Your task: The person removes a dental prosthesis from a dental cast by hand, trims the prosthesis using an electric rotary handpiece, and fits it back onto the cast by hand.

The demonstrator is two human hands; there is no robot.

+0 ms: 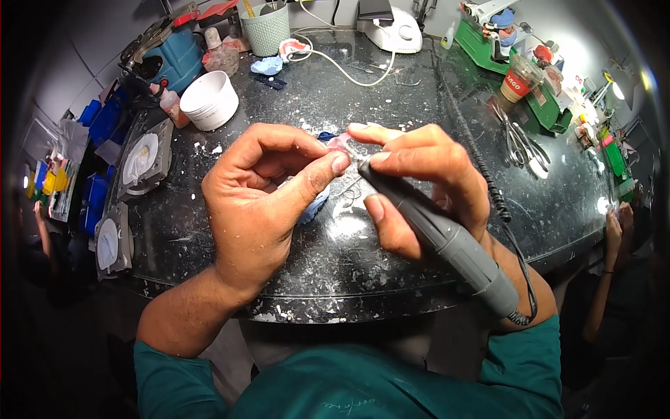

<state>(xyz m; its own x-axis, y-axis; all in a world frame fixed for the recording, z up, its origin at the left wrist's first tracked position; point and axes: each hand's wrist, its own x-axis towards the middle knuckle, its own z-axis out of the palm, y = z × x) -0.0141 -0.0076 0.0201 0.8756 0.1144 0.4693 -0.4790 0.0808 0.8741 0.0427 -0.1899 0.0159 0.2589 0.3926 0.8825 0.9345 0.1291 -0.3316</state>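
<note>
My left hand pinches a small pinkish, partly clear piece, perhaps a dental acrylic part, between thumb and fingertips. Closed around the front of a dark grey rotary handpiece is my right hand. Its working tip sits close to the pink piece; whether they touch I cannot tell. From the handpiece's rear end runs a coiled black cord. A light blue lump lies on the bench behind my left thumb, partly hidden.
White debris dots the black bench. At left stand a white tub and plaster-topped grey blocks. Farther back are a white control unit and dental model. Pliers and scissors lie right, near another person's hands.
</note>
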